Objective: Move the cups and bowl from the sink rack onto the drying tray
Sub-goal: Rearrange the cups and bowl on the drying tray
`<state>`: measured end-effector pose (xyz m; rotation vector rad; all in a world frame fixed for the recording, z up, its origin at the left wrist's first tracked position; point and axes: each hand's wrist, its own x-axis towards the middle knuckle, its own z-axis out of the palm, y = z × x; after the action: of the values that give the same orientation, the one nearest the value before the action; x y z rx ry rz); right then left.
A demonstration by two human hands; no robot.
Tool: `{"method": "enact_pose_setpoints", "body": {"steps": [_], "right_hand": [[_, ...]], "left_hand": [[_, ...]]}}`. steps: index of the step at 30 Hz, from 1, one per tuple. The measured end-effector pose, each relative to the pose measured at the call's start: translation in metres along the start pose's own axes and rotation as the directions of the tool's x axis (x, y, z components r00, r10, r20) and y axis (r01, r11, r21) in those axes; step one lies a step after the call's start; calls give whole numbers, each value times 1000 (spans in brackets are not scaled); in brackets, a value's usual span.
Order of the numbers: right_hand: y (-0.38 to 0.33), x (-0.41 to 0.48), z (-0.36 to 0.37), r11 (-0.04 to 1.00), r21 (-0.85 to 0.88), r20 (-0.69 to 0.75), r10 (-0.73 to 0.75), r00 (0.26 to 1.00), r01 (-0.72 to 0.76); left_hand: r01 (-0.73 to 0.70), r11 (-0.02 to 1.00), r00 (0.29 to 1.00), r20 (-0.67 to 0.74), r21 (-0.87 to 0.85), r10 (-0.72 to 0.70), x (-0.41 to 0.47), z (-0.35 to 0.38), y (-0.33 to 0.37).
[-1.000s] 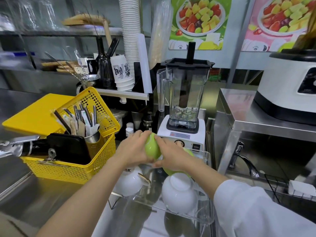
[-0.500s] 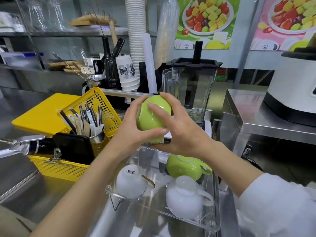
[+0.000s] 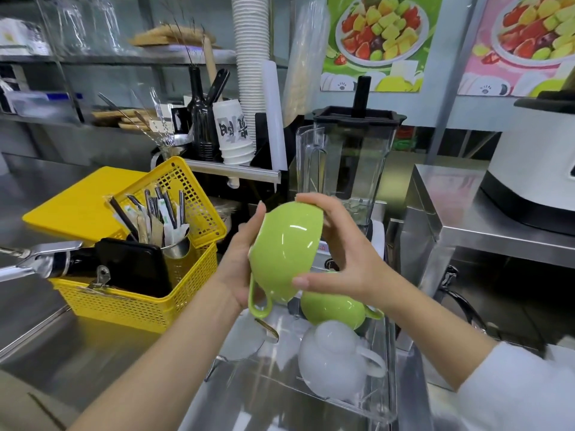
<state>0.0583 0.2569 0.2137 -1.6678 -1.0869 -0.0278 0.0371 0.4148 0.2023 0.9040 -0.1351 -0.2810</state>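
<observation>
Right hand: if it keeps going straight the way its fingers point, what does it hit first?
The right hand points left, fingers already on the green cup it holds with the left hand. Past the cup, likely the yellow basket; depth is unclear.

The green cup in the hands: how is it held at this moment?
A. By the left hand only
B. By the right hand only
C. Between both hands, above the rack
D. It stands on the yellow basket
C: the left hand and the right hand both grip the green cup, lifted above the clear rack.
</observation>
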Motion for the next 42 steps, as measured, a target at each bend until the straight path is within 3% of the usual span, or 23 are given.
{"method": "enact_pose_setpoints", "body": {"steps": [3,6,9,12,15,18,20,23,25,27,30,34,42], "right_hand": [[-1,-1,-8,998,46,-135,59,989,-53],[-4,-6,-10,941,-336,-306,-153,940,43],[1,-9,4,777,-599,-120,-325,938,193],[11,-3,17,707,-681,-92,-342,935,191],[13,0,21,760,-626,-210,-379,901,174],[10,1,15,853,-508,-308,-312,899,121],[10,3,11,907,-419,-321,-192,927,43],[19,11,11,918,-375,-276,19,961,-126],[29,16,15,882,-405,-277,131,952,-239],[38,16,19,835,-455,-249,215,944,-310],[51,15,25,757,-525,-170,355,919,-389],[62,17,26,694,-593,-95,444,891,-409],[77,21,34,602,-697,-24,523,852,-389]], "left_hand": [[-120,988,981,-167,-97,102,1,13,-3],[-326,931,896,-366,-162,250,4,17,2],[-426,885,828,-473,-187,299,3,25,5],[-454,878,825,-442,-150,351,-3,30,0],[-452,891,842,-346,-36,413,-13,29,0],[-495,861,811,-294,119,507,-25,21,15],[-443,858,820,-268,261,505,-31,12,31],[-191,865,832,-391,464,393,-20,-1,44],[-41,846,810,-477,532,339,-9,-10,42],[46,856,834,-491,515,251,-1,-21,33],[195,781,835,-518,593,186,6,-38,18],[287,779,784,-604,557,143,15,-55,8],[326,754,737,-653,570,175,24,-71,-2]]}}
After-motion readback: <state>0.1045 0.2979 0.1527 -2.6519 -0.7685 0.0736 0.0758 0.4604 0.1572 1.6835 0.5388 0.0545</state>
